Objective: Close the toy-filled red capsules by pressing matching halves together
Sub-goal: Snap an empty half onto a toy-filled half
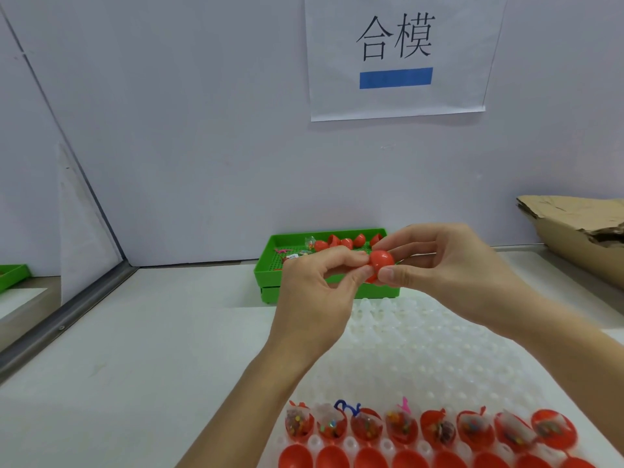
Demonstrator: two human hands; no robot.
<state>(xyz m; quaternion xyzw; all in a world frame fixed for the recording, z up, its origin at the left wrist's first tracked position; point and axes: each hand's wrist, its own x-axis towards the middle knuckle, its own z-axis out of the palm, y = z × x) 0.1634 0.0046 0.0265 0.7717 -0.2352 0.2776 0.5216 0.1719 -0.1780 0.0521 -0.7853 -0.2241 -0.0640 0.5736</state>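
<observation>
Both hands hold one red capsule (381, 263) in the air above the table, in front of the green tray. My left hand (320, 292) pinches its left side with thumb and fingers. My right hand (435, 268) grips its right side, thumb below and fingers on top. The seam is hidden by the fingers. At the near edge, a row of several open red capsule halves (439, 428) filled with small bagged toys sits in a white dimpled holder tray (422, 349). In front of them is a row of empty red halves (371, 459).
A green tray (266, 265) at the back holds several red capsules and loose toys. A torn cardboard box (574, 231) lies at the right. A metal rail (67, 319) and a panel border the left. A paper sign (395, 55) hangs on the wall.
</observation>
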